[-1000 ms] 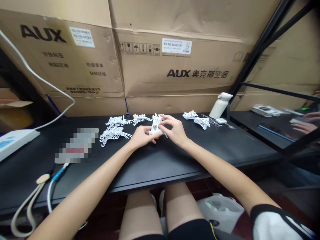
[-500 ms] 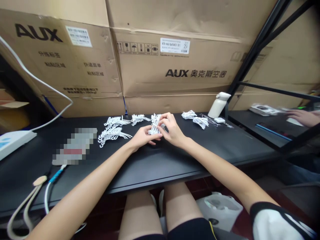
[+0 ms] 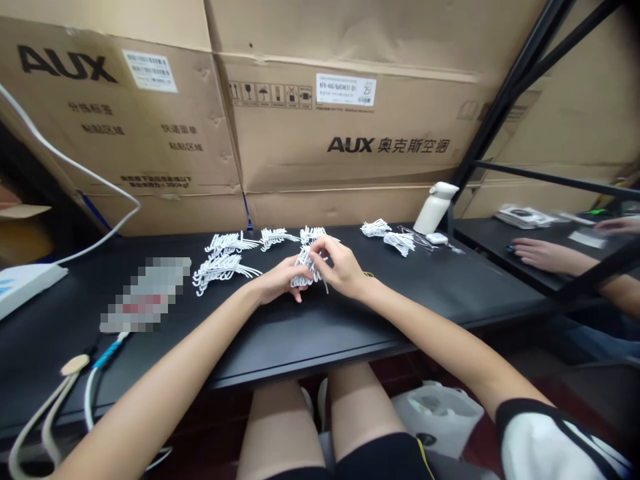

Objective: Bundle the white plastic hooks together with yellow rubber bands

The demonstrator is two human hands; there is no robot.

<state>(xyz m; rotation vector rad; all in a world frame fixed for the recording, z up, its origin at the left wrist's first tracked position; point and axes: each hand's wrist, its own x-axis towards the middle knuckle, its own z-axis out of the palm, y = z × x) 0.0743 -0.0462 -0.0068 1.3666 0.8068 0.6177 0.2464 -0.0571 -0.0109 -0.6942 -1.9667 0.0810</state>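
Note:
Both of my hands meet over a bundle of small white plastic hooks (image 3: pixel 303 265) near the middle of the black table (image 3: pixel 350 320). My left hand (image 3: pixel 277 281) is closed around the lower end of the bundle. My right hand (image 3: pixel 339 267) pinches its upper part with fingers curled. More white hook bundles lie behind: one stack (image 3: pixel 220 268) to the left, another (image 3: pixel 231 241) farther back, one (image 3: pixel 276 235) at centre, and two (image 3: pixel 397 241) to the right.
Large AUX cardboard boxes (image 3: pixel 350 133) wall the back. A white bottle (image 3: pixel 433 207) stands by a black rack post (image 3: pixel 500 107). A white device (image 3: pixel 25 283) and cable sit far left, a strap (image 3: pixel 60 393) near the front edge. Another person's hand (image 3: pixel 537 253) rests on the right table.
Both hands have drawn the hook bundle a little toward me and lower on the table. The other person's hand at right has moved left onto their table.

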